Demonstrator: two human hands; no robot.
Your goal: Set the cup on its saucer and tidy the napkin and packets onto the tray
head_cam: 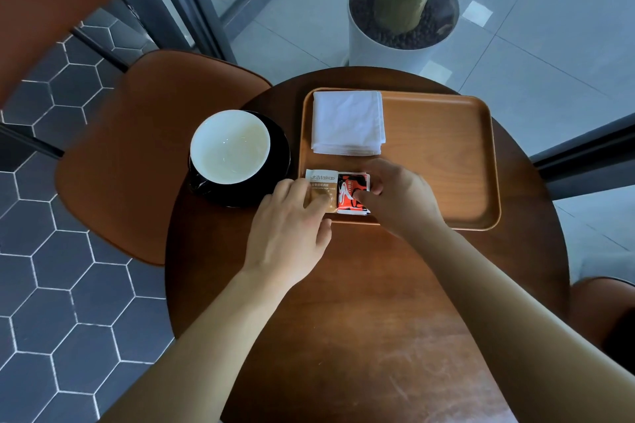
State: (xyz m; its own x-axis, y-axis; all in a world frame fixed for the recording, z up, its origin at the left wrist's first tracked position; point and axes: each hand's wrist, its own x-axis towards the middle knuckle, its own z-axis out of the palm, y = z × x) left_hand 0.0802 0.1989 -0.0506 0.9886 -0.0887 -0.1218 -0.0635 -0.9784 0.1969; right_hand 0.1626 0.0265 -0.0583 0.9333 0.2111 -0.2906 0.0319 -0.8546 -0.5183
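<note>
A black cup [229,147] with a white inside stands on its black saucer [279,161], left of the wooden tray [446,154]. A folded white napkin [347,122] lies in the tray's far left corner. Two packets lie side by side in the tray's near left corner: a brown and white one [321,184] and an orange and black one [350,194]. My left hand [288,233] has its fingertips pressed on the brown packet. My right hand [398,197] pinches the orange packet's right edge.
The tray sits on a small round wooden table [343,319]. A brown chair [137,154] stands to the left, close to the table's edge. A white planter [402,21] with a thick trunk stands on the floor beyond the table.
</note>
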